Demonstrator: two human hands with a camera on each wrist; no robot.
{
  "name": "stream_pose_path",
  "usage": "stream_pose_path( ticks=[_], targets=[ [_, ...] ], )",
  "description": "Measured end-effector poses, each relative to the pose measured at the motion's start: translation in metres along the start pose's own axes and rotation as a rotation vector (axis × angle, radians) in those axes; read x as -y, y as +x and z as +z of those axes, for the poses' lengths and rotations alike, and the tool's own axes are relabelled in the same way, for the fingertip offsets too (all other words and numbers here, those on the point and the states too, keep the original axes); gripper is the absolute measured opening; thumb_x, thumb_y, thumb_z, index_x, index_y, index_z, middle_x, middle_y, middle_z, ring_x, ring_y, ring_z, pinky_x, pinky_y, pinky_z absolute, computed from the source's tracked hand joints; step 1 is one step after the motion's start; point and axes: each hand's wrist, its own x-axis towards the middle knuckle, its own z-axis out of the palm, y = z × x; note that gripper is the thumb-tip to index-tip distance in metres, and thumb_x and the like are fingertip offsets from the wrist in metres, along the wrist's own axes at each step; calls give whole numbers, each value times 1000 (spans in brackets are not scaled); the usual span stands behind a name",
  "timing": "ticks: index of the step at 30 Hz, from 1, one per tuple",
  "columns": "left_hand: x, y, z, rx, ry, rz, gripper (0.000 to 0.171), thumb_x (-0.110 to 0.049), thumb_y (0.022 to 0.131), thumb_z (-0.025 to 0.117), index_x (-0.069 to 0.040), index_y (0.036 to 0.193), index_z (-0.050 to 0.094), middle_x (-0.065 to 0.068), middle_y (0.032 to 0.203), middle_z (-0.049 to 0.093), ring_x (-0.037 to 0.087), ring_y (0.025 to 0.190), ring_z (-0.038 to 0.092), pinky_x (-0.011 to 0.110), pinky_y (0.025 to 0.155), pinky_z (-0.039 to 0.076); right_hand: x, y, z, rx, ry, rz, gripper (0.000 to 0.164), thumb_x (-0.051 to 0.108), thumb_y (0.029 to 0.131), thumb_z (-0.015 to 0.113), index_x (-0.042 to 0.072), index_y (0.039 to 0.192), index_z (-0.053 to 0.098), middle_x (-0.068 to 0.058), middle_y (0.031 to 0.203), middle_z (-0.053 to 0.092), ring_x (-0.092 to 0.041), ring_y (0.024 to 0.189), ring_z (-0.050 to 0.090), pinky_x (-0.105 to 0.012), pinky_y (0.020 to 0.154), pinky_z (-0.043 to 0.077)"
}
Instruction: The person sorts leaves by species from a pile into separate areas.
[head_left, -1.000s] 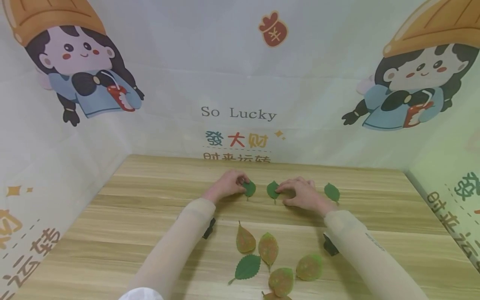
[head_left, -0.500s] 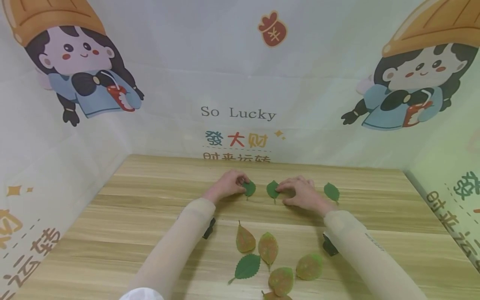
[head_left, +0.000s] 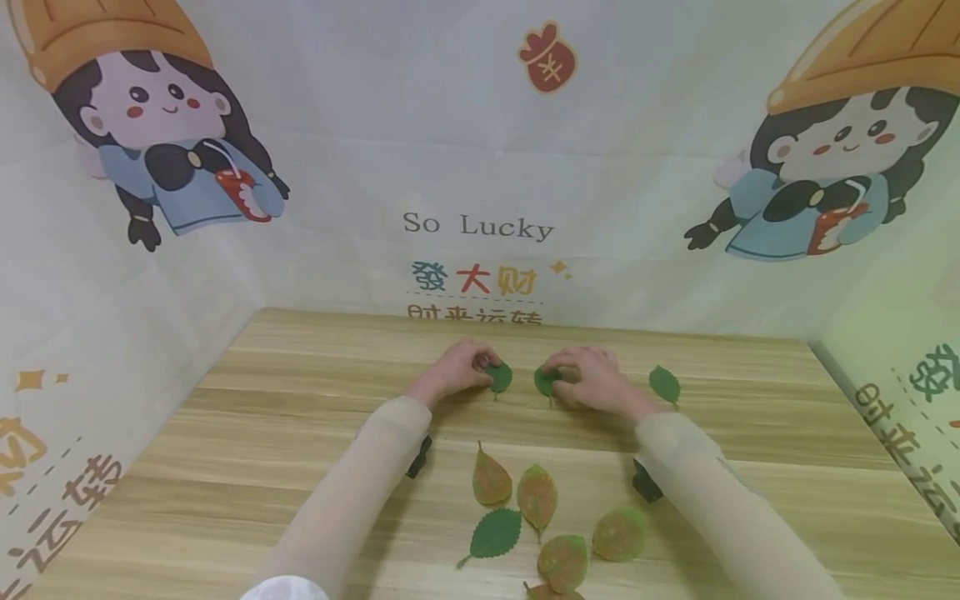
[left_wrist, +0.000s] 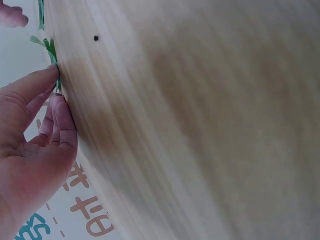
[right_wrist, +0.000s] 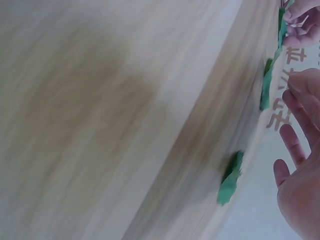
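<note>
Toward the back of the wooden table, my left hand (head_left: 459, 368) pinches the left edge of a green leaf (head_left: 500, 378) with a serrated rim. Thumb and fingers meet at that leaf in the left wrist view, where part of it (left_wrist: 51, 50) is hidden. My right hand (head_left: 594, 380) hovers at a second green leaf (head_left: 543, 382), partly covering it. In the right wrist view, its fingers (right_wrist: 294, 142) are spread apart and clear of that leaf (right_wrist: 267, 85). A third green leaf (head_left: 664, 384) lies flat to the right, apart from both hands.
Nearer the front lie another green leaf (head_left: 495, 534) and several orange-green leaves (head_left: 537, 498), one cut off by the lower frame edge. Printed cloth (head_left: 337, 192) walls the table (head_left: 300, 400) at back and sides. Each wrist carries a small black device (head_left: 647, 482).
My right hand has shifted slightly left, from the right edge of the second leaf to over it. The left hand and the leaves have stayed in place.
</note>
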Motion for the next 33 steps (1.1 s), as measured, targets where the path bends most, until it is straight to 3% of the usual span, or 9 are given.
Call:
stream_pose_path(
  ticks=[12,17,24,33],
  targets=[
    [2,3,2,2,-1,2,30,-3,84,73,-1,114,67,16,109,66,24,101,62,34,93,54,19,21,22,64,-15,-84,43,23,88,69,14,130,64,-9,141,59,-37,129,47,-60,102,28],
    [0,2,1,8,0,0,31,-2,85,72,-1,115,67,16,111,66,25,103,63,35,94,54,22,23,27,94,-36,-81,44,22,89,68,17,132,63,-7,144,57,-33,127,48,-54,98,30],
    [-2,0,0,2,-3,-3,30,-2,85,71,-1,115,66,17,112,66,27,105,62,37,96,53,22,22,28,125,-18,-51,44,21,90,67,18,134,62,-5,147,54,-32,129,44,-57,102,27],
    [-1,-14,-3,-59,-6,22,26,-1,86,67,-1,113,66,16,110,68,27,104,64,39,96,54,24,23,27,130,-72,-51,44,24,89,67,21,133,63,-2,148,53,-28,128,43,-53,99,27]
  ],
)
